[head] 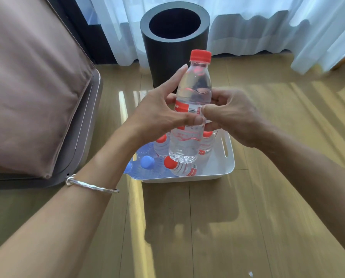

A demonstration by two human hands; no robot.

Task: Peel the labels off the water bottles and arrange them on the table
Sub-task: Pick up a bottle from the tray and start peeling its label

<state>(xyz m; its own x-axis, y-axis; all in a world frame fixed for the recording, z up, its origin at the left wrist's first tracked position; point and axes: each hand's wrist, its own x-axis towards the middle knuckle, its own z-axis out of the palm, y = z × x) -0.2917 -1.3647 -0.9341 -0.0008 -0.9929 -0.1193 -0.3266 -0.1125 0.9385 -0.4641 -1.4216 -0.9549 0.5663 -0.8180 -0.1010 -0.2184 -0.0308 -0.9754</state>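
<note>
Red label pinched by right hand, left hand clasping bottle: peel slowly, bottle steady.

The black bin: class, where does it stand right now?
The black bin stands upright at top centre, before the white curtain, just beyond the held bottle.

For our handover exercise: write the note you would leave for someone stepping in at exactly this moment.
Left hand: grip shut around the held bottle, thumb on its red label.
Right hand: grip shut on the same bottle, thumb at the label's edge.
White tub on the floor holds the other red-capped and blue-capped bottles; black bin stands behind it.
Done: no bottle visibly peeled.
Left: peel this label, then the rest, and arrange them all.
</note>
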